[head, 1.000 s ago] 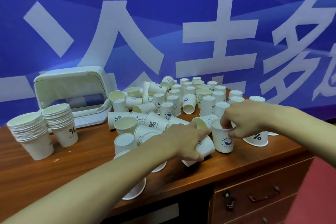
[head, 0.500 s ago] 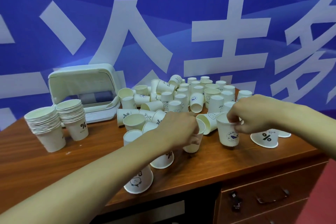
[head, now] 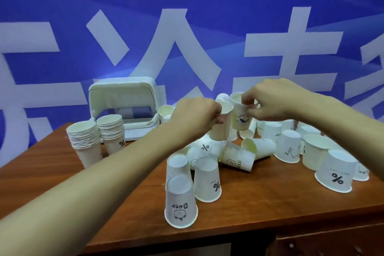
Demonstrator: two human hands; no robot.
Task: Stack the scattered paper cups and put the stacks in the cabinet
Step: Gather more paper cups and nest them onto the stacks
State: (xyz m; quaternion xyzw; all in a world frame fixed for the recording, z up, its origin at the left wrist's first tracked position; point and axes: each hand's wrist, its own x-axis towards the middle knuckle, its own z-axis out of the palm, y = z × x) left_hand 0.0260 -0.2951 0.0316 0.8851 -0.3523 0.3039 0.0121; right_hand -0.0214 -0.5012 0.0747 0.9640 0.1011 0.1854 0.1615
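Note:
Many white paper cups [head: 289,148] lie scattered on the wooden desk [head: 259,203], some upright, some upside down, some on their sides. My left hand [head: 195,116] grips a plain white cup [head: 221,122] lifted above the pile. Just to its right, my right hand [head: 272,100] pinches the rim of a cup with a blue bird print [head: 242,114], also held in the air. The two held cups are side by side and almost touching. Two finished stacks [head: 85,141] [head: 112,131] stand at the desk's left.
A white plastic box with an open front [head: 122,97] stands behind the stacks at the back left. A blue banner with big white characters [head: 187,37] fills the wall behind. Upside-down cups [head: 180,208] stand near the front edge. A drawer front [head: 332,243] shows at the lower right.
Both hands have lifted their cups off the desk and brought them together above the pile. The camera has moved closer and to the right.

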